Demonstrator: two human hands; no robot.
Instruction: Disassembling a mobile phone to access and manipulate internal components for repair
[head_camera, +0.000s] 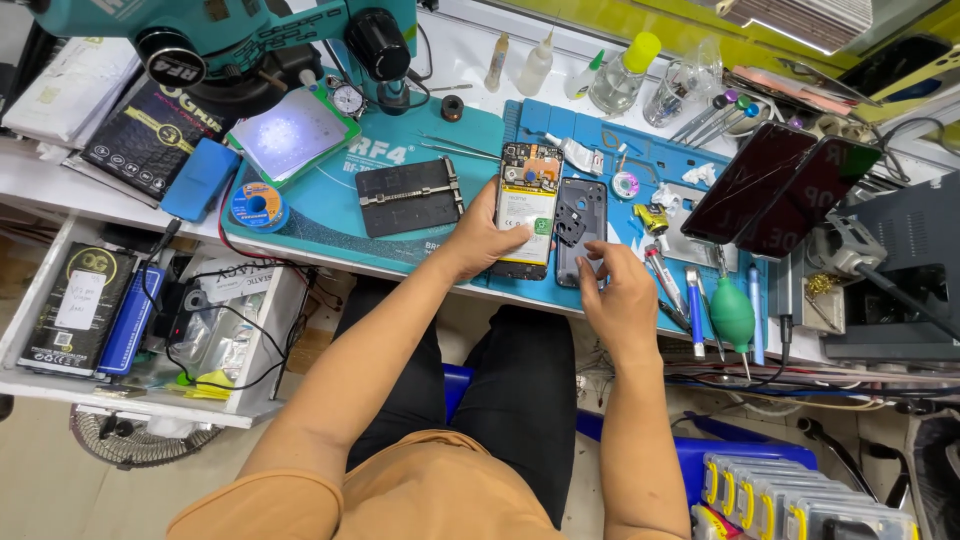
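Orange sleeves fill the near edge, cut off by the frame; beyond them the left hand grips an opened phone, thumb across its lower face, palm hiding the left edge and whatever lies beneath; the right hand rests fingertips on the foot of a dark back cover just right of the phone, fingers spread and nothing clasped that shows; past the grip lies a blue work mat, a black clamp plate to its left, a green blower bulb right of the right hand; small tools blur together; a teal microscope is clipped by the top edge.
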